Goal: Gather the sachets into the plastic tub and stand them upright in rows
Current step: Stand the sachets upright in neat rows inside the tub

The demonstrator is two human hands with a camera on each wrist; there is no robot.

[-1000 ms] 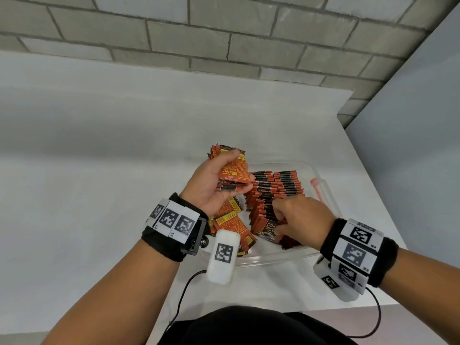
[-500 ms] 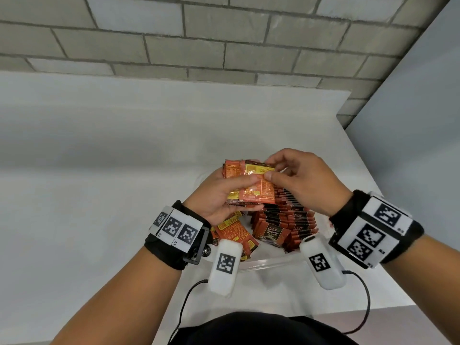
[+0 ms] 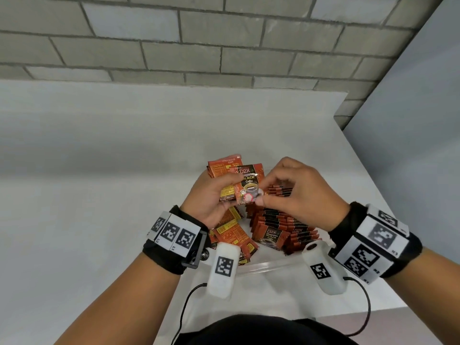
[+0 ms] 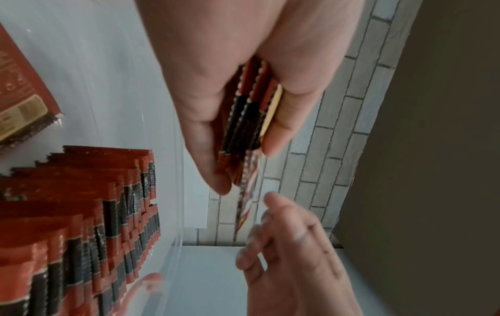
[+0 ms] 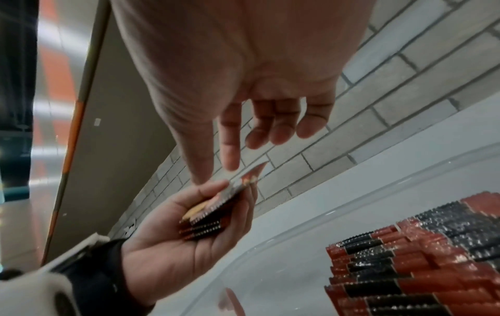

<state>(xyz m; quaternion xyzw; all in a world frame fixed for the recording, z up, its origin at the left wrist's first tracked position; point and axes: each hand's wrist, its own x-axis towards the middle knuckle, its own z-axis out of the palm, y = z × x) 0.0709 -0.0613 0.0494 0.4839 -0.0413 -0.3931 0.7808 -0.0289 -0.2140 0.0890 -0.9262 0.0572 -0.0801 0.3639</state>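
Over the clear plastic tub (image 3: 261,266) my left hand (image 3: 211,195) grips a small stack of orange-and-black sachets (image 3: 224,170) between thumb and fingers, the same stack (image 4: 243,119) showing edge-on in the left wrist view. My right hand (image 3: 262,191) pinches the front sachet (image 3: 249,185) of that stack by its right edge; it is tilted, printed face toward me. Inside the tub, sachets stand upright in rows (image 3: 281,225) on the right, the same rows (image 5: 419,267) filling the right wrist view's lower right. A few loose sachets (image 3: 231,235) lie flat at the tub's left.
The tub sits near the front right corner of a white table (image 3: 99,195). A grey brick wall (image 3: 224,46) runs behind it and a plain grey panel (image 3: 410,145) stands to the right. Cables hang from both wrist units off the table's front edge.
My right hand left the rows in the tub and rose to the stack in my left hand. The front sachet, back face up half a second ago, now shows its printed front.
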